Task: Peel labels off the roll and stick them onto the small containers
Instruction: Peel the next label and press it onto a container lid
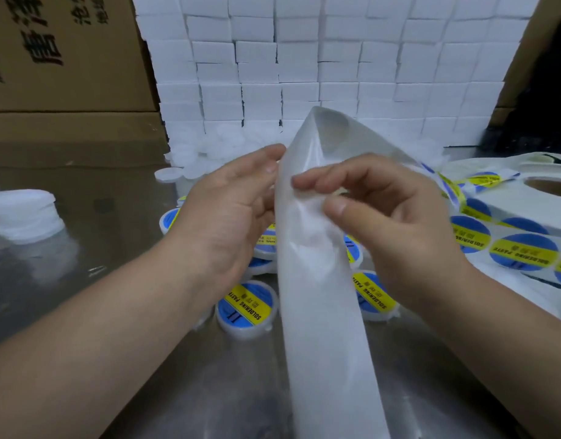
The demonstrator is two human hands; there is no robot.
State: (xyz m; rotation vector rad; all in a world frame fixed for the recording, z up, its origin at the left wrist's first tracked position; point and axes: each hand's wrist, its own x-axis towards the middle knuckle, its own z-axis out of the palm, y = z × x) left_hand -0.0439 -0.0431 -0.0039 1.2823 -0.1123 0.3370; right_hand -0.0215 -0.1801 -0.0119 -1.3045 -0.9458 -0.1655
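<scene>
— Nearest you, what is that pale band climbing from the bottom edge?

— Your backing strip (323, 312), bare of labels along this stretch. It looks thin, glossy and floppy, nearly weightless, and likely to slip or crease if you squeeze hard. Your right hand (393, 229) pinches it between thumb and curled fingers. Your left hand (235, 210) meets its edge with fingers almost straight; I cannot tell whether it pinches or only touches.

— And the containers?

— Labelled containers (247, 307) lie on the desk (114, 217) under your hands. They look like light, rigid plastic, so steady them by the rim. Farther right, the label roll (510, 201) lies flat with its labels (523, 251) trailing beside it. Those are soft and sticky, so lift each by an edge. Bare containers (203, 150) heap before the white boxes (304, 58).
</scene>
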